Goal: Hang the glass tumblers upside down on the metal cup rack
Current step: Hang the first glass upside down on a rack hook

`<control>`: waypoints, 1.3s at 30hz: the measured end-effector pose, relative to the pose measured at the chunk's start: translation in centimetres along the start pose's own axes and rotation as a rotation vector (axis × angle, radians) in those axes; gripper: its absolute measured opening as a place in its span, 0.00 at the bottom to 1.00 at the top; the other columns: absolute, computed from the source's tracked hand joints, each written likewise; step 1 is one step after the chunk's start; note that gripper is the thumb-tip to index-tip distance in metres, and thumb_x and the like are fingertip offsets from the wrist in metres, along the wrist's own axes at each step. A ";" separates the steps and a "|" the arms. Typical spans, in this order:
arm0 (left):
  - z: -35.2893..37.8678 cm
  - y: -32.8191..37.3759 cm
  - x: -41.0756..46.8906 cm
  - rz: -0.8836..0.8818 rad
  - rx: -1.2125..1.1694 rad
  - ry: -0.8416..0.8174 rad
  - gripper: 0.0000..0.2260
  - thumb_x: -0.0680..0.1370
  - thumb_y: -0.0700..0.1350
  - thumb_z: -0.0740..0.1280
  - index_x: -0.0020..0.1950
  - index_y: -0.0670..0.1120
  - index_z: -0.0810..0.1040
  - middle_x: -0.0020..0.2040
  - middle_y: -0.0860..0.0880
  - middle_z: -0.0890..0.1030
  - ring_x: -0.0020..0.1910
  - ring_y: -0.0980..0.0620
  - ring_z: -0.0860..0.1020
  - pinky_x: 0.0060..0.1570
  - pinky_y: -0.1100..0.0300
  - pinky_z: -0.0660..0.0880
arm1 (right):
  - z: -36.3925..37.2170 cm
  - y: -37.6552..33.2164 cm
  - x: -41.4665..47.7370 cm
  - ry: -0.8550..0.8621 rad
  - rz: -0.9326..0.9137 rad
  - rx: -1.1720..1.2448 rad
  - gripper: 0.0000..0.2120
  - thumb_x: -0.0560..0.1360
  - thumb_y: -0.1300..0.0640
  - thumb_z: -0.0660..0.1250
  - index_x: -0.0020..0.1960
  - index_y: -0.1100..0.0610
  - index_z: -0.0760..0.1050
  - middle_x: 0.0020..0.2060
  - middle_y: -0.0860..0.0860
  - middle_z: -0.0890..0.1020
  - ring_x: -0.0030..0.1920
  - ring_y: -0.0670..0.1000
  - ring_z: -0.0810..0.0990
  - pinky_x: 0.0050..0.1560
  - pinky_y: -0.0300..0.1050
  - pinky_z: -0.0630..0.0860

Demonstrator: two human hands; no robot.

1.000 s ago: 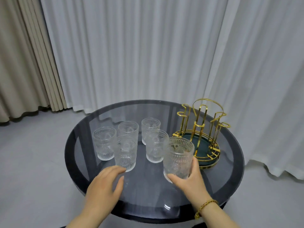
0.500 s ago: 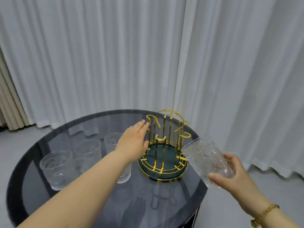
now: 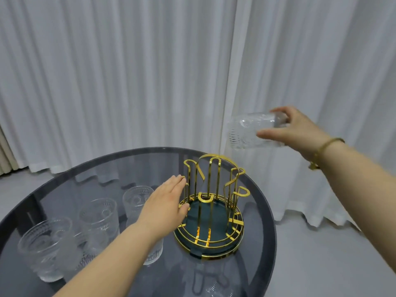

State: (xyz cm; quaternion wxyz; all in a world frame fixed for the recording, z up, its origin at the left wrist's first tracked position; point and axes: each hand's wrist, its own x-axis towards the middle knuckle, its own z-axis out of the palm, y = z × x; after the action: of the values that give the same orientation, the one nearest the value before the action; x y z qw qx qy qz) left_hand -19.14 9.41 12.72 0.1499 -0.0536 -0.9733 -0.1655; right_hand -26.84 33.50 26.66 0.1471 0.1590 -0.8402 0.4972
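A gold metal cup rack [image 3: 211,207] with a dark green base stands on the round dark glass table [image 3: 256,254]. My right hand [image 3: 297,130] holds a patterned glass tumbler [image 3: 246,130] on its side in the air, above and to the right of the rack, mouth pointing left. My left hand [image 3: 164,205] rests against the rack's left side, fingers extended and touching the gold wires. Several more glass tumblers [image 3: 98,219] stand upright on the table to the left, partly hidden by my left forearm.
White curtains [image 3: 128,71] hang close behind the table. The table's right edge lies just beyond the rack, with grey floor [image 3: 321,264] below it.
My right hand has lifted the tumbler higher and tipped it onto its side. My left hand has moved closer and now touches the rack. The view shifted slightly.
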 end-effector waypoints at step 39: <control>-1.5 -3.1 0.1 0.140 -0.129 -0.015 0.24 0.77 0.48 0.60 0.71 0.57 0.56 0.72 0.60 0.60 0.70 0.58 0.59 0.69 0.64 0.57 | 19.7 -1.1 6.9 -0.902 -0.062 -1.072 0.40 0.63 0.50 0.73 0.68 0.57 0.56 0.65 0.55 0.69 0.61 0.58 0.71 0.56 0.51 0.73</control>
State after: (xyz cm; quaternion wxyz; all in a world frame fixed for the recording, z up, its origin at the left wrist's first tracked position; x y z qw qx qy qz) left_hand -19.34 6.03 13.15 0.1500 -0.1323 -0.9555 -0.2167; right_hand -34.37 14.74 21.23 -0.1434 0.2794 -0.9436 -0.1045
